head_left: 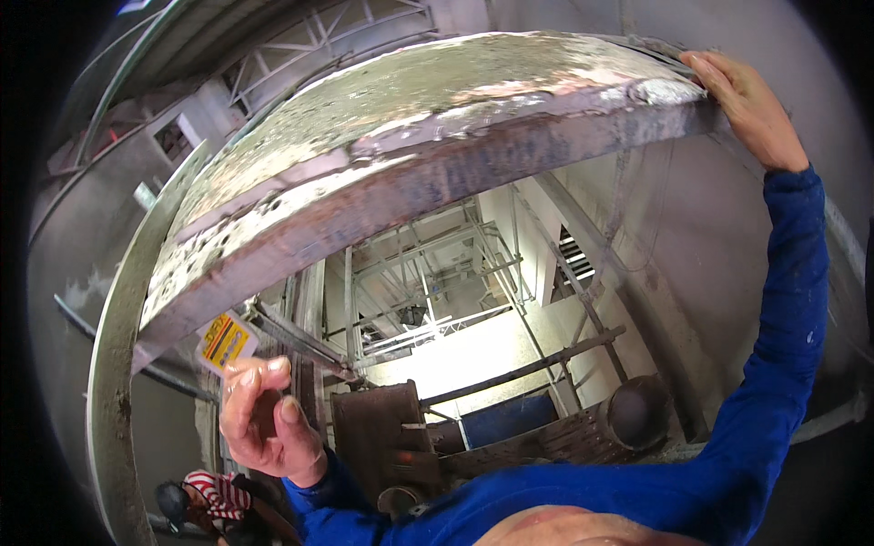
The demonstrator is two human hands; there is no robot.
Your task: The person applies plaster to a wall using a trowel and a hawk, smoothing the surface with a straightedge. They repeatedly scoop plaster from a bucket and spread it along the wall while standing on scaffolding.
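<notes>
Head cam, only view I've got. The work, i.e. the crusted slab (pixel 410 100) w/ a dark front edge, arcs across the top from approx 9 to 2 o'clock. My R hand (pixel 756 114) is at 2 o'clock, fingers bent over the slab's R end; can't tell how hard they press, or if the thumb hooks under. My L hand (pixel 273 423), betw 7 and 8 o'clock, is half-curled, thumb apart from fingers, nothing visible in it. A yellow-and-white label (pixel 228 341) sits just past it at 8 o'clock; can't tell if they touch.

To do this well, imo: R fingers flat on sound edge, off loose crust; L hand clear of the slab's lower corner; reach from the shoulder w/o leaning out, as the view drops away past the scaffold poles (pixel 519 369).

Count: 2 hands (mine), 1 slab, 1 label, 1 co-worker (pixel 218 496) in a striped top approx 7:30, 1 blue object (pixel 510 423) at 5 o'clock, 1 round dark end (pixel 637 414) at 4. Poles: several, too overlapped for an exact no.
</notes>
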